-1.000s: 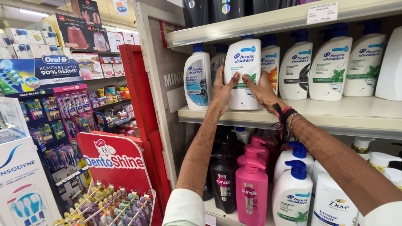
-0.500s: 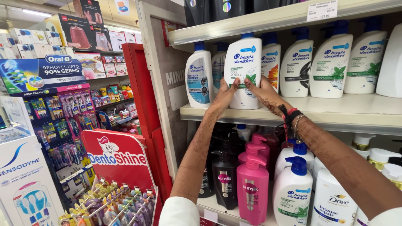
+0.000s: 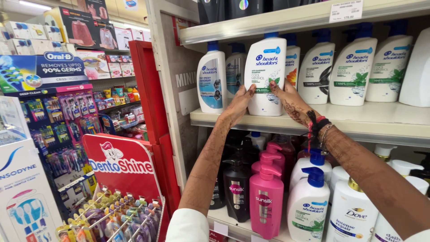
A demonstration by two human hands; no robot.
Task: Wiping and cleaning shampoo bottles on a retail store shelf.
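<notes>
Head view: both hands gripping white shampoo bottle [image 3: 265, 74], standing at front edge of cream shelf [image 3: 376, 120]. Left hand [image 3: 236, 106] closing fingers [image 3: 247, 92] around lower left side; right hand [image 3: 292, 101] wrapping fingers [image 3: 274, 85] around lower right. Standing close on left, second white bottle [image 3: 211, 80]; crowding just behind right, row of similar bottles [image 3: 349, 67]. Likely risk: tipping tall bottle off the edge, or knocking neighbours, gripping so low. Pink pump bottle [image 3: 266, 204] sitting on lower shelf directly beneath.

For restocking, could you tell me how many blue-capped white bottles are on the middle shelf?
7: one bottle between the left hand and right hand, two bottles left of it, four bottles right; more may hide behind.
</notes>
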